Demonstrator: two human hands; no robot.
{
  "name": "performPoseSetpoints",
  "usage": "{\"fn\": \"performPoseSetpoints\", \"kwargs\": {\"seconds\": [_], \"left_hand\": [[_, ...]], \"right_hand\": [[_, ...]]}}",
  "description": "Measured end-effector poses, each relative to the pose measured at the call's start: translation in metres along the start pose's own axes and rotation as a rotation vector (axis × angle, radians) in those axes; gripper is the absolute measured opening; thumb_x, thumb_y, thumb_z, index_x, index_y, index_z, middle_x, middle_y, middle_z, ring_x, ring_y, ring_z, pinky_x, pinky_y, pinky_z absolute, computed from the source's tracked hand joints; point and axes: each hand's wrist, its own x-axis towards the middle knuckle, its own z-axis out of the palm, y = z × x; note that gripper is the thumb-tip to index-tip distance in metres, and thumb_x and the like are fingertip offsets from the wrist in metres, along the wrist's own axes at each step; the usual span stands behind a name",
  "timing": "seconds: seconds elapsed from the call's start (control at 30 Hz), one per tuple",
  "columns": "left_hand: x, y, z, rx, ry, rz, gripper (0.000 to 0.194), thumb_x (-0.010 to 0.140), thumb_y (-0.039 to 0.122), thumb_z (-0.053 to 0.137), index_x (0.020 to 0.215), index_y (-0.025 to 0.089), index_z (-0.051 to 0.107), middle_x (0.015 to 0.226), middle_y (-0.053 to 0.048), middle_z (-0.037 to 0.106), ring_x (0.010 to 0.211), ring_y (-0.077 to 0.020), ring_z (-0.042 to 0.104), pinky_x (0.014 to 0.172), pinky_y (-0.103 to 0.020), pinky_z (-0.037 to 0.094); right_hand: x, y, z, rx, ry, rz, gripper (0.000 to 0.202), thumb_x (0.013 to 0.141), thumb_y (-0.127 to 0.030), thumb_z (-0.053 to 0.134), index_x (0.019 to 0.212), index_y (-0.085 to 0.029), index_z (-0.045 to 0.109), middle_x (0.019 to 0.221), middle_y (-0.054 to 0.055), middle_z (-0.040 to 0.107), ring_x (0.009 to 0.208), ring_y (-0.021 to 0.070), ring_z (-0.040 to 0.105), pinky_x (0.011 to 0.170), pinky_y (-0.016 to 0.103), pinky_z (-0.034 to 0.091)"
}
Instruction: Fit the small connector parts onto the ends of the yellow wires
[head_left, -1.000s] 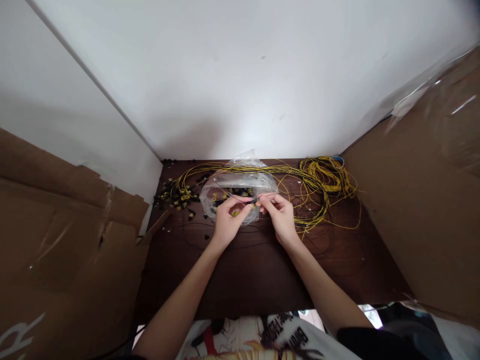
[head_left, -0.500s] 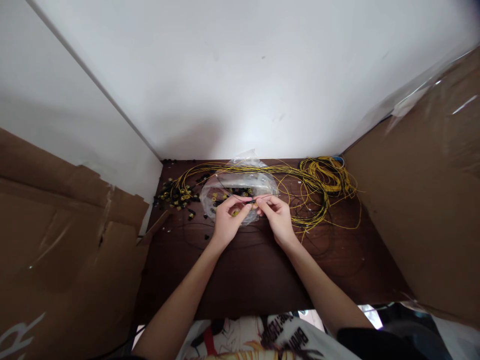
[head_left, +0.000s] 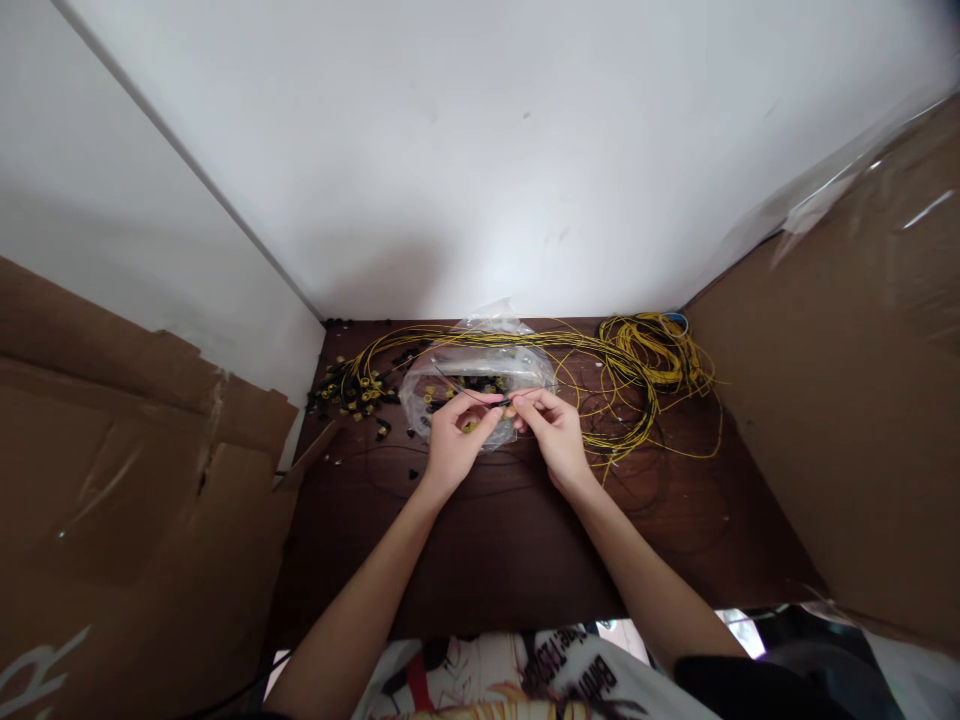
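Both hands meet fingertip to fingertip over the front part of a clear plastic bag (head_left: 491, 367). Between them is a small black piece (head_left: 505, 403) with thin dark wire running from it. My left hand (head_left: 456, 440) pinches its left end between thumb and forefinger. On the other end, my right hand (head_left: 553, 430) is closed in a pinch as well. Small black and yellow parts show in and under the bag. Behind the hands, a bundle of yellow and black wires (head_left: 517, 340) crosses the bag.
Black and yellow connectors (head_left: 364, 395) lie in a heap at the left on the dark brown table (head_left: 510, 560). A coil of yellow wire (head_left: 652, 350) sits at the back right. Cardboard (head_left: 847, 400) stands on both sides, and a white wall (head_left: 480, 160) rises behind.
The loose dark wire above my left hand has shifted slightly. Both hands keep practically the same place and pinch.
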Motion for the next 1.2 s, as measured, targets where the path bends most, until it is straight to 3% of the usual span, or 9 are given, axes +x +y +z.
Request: {"fn": "performPoseSetpoints", "kwargs": {"seconds": [0.3,0.6,0.9,1.2], "left_hand": [[-0.0003,-0.0005,0.0000,0.011,0.000,-0.005,0.015,0.075,0.024,0.065,0.087,0.016,0.069,0.088,-0.007,0.067,0.076,-0.0152,0.060,0.070,-0.026,0.048],[0.0001,0.0017,0.0000,0.019,0.006,-0.003,0.015,0.074,0.023,0.065,0.087,0.015,0.069,0.086,-0.006,0.067,0.075,-0.0147,0.060,0.068,-0.025,0.047],[0.0004,-0.0013,0.0004,0.004,0.005,0.000,0.016,0.074,0.023,0.065,0.087,0.015,0.069,0.087,-0.007,0.067,0.075,-0.0147,0.060,0.069,-0.025,0.048],[0.0000,0.0007,0.0000,0.011,-0.002,0.004,0.015,0.074,0.021,0.065,0.087,0.014,0.069,0.086,-0.006,0.067,0.074,-0.0139,0.059,0.067,-0.024,0.046]], "right_hand": [[0.0020,-0.0007,-0.0039,-0.009,0.082,-0.025,0.021,0.073,-0.038,0.066,0.077,-0.017,0.065,0.066,0.001,0.064,0.055,0.0111,0.053,0.054,0.024,0.042],[0.0004,0.0001,0.0000,0.009,-0.032,0.006,0.019,0.074,-0.036,0.065,0.079,-0.017,0.064,0.065,0.000,0.062,0.056,0.0103,0.053,0.054,0.023,0.043],[0.0024,-0.0010,-0.0041,0.026,0.045,-0.021,0.016,0.074,-0.032,0.066,0.077,-0.017,0.065,0.064,0.000,0.062,0.055,0.0090,0.052,0.053,0.022,0.041],[0.0008,-0.0001,0.0011,0.042,-0.040,0.008,0.016,0.074,-0.033,0.066,0.076,-0.017,0.064,0.065,-0.001,0.061,0.055,0.0090,0.052,0.054,0.022,0.042]]}}
